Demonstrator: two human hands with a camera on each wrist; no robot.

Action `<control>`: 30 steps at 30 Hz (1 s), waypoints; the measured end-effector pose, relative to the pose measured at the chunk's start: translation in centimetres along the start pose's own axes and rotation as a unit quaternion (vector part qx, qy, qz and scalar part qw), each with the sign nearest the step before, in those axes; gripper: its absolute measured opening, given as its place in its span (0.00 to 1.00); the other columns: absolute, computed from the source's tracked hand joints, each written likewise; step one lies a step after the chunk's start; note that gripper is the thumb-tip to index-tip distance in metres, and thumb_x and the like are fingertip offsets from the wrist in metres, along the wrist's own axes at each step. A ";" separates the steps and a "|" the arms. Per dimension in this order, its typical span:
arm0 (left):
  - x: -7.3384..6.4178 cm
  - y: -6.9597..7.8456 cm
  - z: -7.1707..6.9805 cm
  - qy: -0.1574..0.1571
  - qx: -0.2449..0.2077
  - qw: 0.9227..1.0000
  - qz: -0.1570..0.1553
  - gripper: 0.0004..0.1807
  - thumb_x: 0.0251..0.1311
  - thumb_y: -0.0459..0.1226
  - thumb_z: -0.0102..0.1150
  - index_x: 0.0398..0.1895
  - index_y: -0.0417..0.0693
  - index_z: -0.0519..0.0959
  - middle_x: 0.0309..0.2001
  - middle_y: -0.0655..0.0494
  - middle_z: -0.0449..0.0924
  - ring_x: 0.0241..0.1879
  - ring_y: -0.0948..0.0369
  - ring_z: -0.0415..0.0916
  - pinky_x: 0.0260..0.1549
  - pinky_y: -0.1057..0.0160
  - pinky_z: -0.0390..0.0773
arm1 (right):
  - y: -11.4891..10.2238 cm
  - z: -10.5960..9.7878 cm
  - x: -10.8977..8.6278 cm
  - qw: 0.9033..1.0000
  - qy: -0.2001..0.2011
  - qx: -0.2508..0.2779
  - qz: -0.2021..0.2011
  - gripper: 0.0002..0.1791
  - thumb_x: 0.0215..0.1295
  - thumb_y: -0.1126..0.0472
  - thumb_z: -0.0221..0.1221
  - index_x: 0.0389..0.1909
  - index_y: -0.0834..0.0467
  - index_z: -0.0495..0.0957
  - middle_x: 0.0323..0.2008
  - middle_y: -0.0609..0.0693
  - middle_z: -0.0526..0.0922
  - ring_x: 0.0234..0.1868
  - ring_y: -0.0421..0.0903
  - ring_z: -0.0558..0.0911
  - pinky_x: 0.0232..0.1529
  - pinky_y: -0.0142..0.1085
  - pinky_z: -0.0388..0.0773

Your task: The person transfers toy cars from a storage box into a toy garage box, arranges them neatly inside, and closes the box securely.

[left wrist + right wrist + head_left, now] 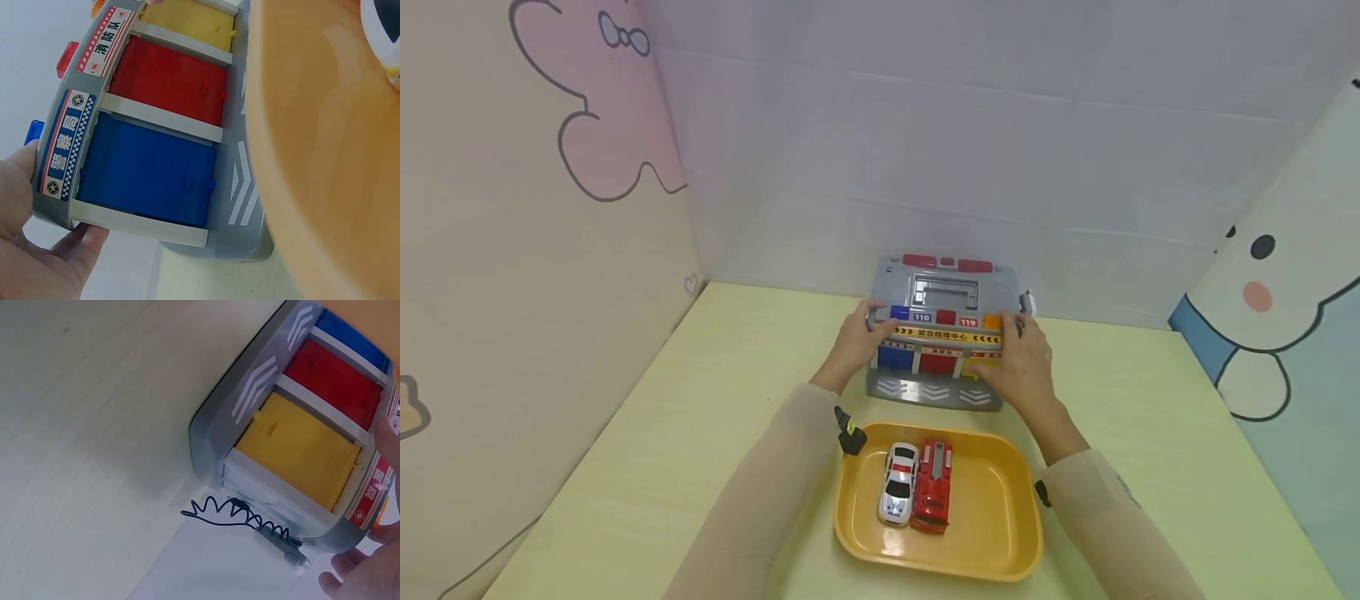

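Observation:
A grey toy garage (891, 287) stands at the back of the table, with a blue door (150, 169), a red door (172, 81) and a yellow door (300, 447), all down. My left hand (854, 340) grips its left upper edge, thumb on the front and fingers curled under the overhang. At the right end my right hand (1028, 367) holds the same ledge, its thumb by the yellow door and fingers around the top corner. The fingertips behind the garage are partly hidden.
Nearer me sits a yellow tray (992, 500) holding a white police car (898, 487) and a red fire truck (932, 492). A black coiled cord (219, 512) with a grey handpiece (278, 544) hangs at the garage's right side. A white-sheeted wall (865, 150) rises behind.

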State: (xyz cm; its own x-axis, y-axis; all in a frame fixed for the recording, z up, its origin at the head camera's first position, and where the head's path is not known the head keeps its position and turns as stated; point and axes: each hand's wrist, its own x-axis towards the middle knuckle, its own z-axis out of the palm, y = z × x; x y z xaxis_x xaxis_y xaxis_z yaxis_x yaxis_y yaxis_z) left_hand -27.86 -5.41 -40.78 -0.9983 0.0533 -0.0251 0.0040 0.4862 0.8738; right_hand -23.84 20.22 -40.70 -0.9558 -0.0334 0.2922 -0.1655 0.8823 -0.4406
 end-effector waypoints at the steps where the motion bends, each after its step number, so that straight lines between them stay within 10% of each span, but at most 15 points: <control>1: 0.0 0.0 0.0 0.000 0.001 1.000 0.000 0.28 0.69 0.51 0.54 0.68 0.53 0.64 0.49 0.46 0.71 0.46 0.52 0.72 0.45 0.53 0.75 | -0.1 -0.1 0.1 1.000 -0.001 0.000 -0.001 0.54 0.46 0.51 0.77 0.70 0.62 0.56 0.66 0.69 0.55 0.64 0.67 0.58 0.64 0.61 0.52; 30: 0.2 0.2 0.3 0.002 -0.004 1.000 0.008 0.28 0.69 0.50 0.54 0.68 0.52 0.65 0.46 0.46 0.74 0.43 0.52 0.74 0.42 0.54 0.76 | -2.7 -0.9 2.3 0.998 -0.058 0.021 0.023 0.40 0.64 0.36 0.58 0.66 0.61 0.67 0.66 0.65 0.57 0.65 0.65 0.55 0.65 0.60 0.46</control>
State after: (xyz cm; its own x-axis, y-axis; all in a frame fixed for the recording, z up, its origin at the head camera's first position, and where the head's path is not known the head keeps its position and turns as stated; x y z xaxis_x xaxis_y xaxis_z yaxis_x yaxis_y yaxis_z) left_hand -28.08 -5.03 -40.80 -0.9983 0.0577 -0.0095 0.0193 0.4779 0.8782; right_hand -25.34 18.20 -38.14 -0.9839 -0.0496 0.1715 -0.1284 0.8639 -0.4871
